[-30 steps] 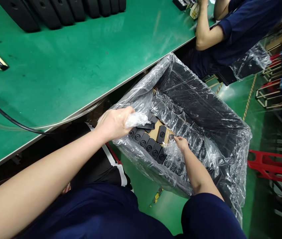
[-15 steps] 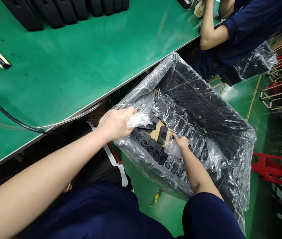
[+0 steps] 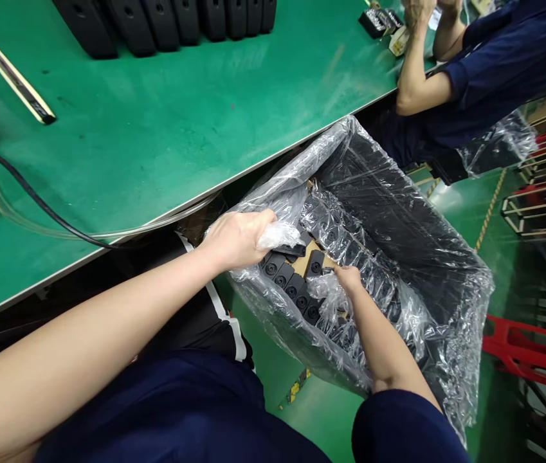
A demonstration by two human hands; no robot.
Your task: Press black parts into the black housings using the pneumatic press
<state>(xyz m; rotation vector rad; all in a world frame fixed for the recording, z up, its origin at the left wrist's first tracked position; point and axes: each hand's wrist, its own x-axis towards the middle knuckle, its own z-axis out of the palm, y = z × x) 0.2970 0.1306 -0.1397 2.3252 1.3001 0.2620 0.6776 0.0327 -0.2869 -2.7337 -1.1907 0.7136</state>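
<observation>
The left arm stretches forward, left hand curled into a fist; the right arm reaches down, right hand drawn into a pinch.

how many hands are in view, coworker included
4: left hand gripping whitish plastic at the bin's edge, right hand inside touching clear plastic, co-worker's two hands at top, partly cut off.

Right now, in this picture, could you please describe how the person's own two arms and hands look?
The left hand and right hand wear no gloves, and no watch is visible. The left forearm and right forearm are bare. The right sleeve is short, dark blue and looks plain; no left sleeve can be made out.
</observation>
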